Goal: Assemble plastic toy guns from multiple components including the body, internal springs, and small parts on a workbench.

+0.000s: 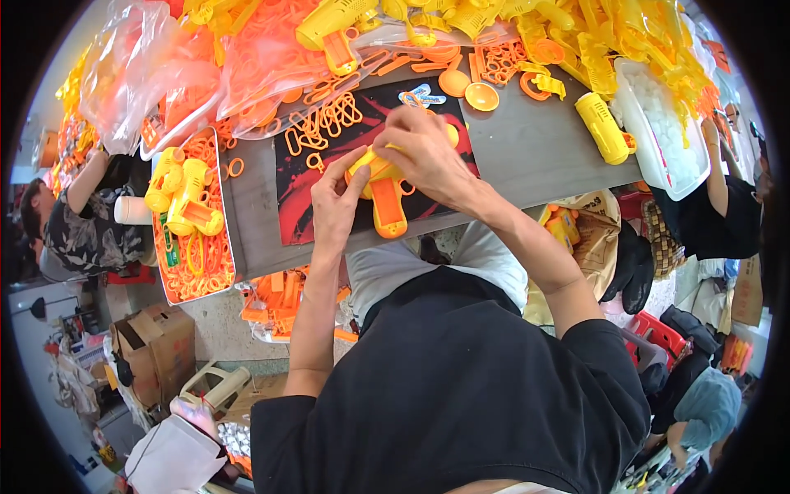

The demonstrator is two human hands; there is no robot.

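A yellow toy gun (388, 212) with an orange panel in its grip lies at the near edge of the dark mat, its grip toward me. My left hand (336, 196) holds the toy's left end between thumb and fingers. Bent over the toy's top is my right hand (428, 156), its fingers drawn together against the yellow shell. Those fingertips are partly hidden, so I cannot make out whether a small part is in them. Several orange ring-and-loop pieces (329, 119) lie beyond my left hand, and an orange dish-like cap (481, 96) lies beyond my right.
On the left, a white tray (231, 239) carries orange pieces and yellow toy guns. Another yellow toy body (603, 128) lies beside a white bin (685, 185) of translucent pieces at right. Bagged orange and yellow parts (280, 62) line the far side. Other people sit at both sides.
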